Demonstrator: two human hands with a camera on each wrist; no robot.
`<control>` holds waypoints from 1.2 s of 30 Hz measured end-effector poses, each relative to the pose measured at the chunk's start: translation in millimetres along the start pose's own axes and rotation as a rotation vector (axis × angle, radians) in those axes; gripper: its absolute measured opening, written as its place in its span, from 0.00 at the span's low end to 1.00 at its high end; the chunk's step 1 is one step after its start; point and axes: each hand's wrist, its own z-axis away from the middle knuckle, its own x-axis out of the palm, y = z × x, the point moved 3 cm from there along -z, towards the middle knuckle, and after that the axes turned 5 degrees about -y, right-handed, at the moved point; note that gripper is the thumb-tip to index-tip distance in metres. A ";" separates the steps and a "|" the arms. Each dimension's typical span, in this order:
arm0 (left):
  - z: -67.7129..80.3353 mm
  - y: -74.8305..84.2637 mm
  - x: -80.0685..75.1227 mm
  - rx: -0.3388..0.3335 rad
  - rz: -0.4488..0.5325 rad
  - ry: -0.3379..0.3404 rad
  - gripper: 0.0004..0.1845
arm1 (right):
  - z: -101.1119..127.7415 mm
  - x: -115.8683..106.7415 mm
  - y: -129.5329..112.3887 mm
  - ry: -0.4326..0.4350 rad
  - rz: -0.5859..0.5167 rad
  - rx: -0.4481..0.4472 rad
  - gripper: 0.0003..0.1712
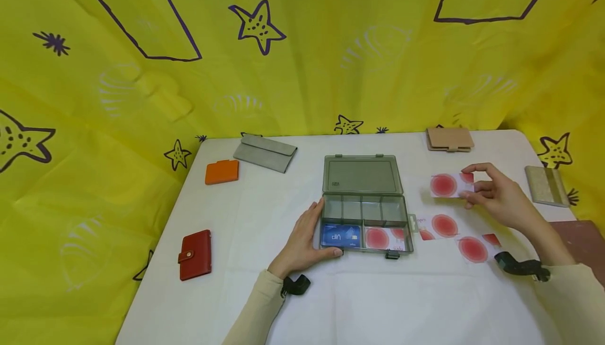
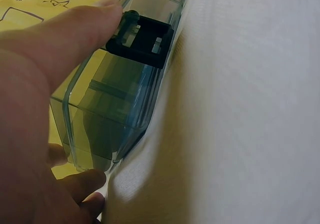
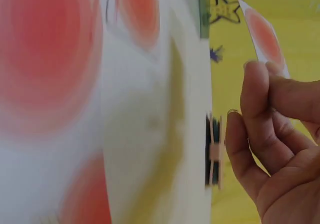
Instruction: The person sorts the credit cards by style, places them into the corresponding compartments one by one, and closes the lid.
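Observation:
A translucent grey-green compartment box [image 1: 326, 211] lies on the table with its lid [image 1: 363, 175] folded back. In its front row, a blue card [image 1: 341, 236] marked VIP lies on the left and a white card with red circles [image 1: 385, 238] on the right. My left hand [image 1: 300, 250] grips the box's front left corner, thumb [image 2: 85, 34] along the front beside a dark latch [image 2: 142, 40], fingers at the side. My right hand [image 1: 501, 200] pinches another red-circled card [image 1: 444, 185] between thumb and fingertips, right of the lid. Below it, two similar cards [image 1: 445, 226] lie on the table.
A grey pouch [image 1: 266, 153], an orange case [image 1: 222, 172] and a red snap wallet [image 1: 195, 254] lie to the left. Tan [image 1: 450, 139] and beige wallets [image 1: 543, 185] are at the back and far right, near a brownish-red flat item [image 1: 579, 240]. Yellow patterned cloth [image 1: 302, 82] hangs behind.

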 end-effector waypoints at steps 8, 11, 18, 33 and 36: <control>-0.8 1.5 1.0 0.004 -0.007 -0.013 0.67 | 9.7 34.6 -13.4 -0.055 -0.251 0.065 0.35; -0.7 2.0 0.9 0.008 -0.007 -0.015 0.67 | 15.9 48.7 -22.9 -0.080 -0.290 0.085 0.36; -1.8 1.4 0.0 -0.010 -0.015 -0.018 0.67 | 23.7 78.2 -49.8 -0.121 -0.245 -0.057 0.38; -0.2 0.3 -0.2 0.003 -0.005 -0.014 0.67 | 26.7 110.5 -62.1 0.005 -0.017 -0.314 0.40; 0.0 -0.2 -0.3 0.004 -0.010 -0.009 0.67 | 24.7 112.2 -64.4 0.027 0.046 -0.342 0.42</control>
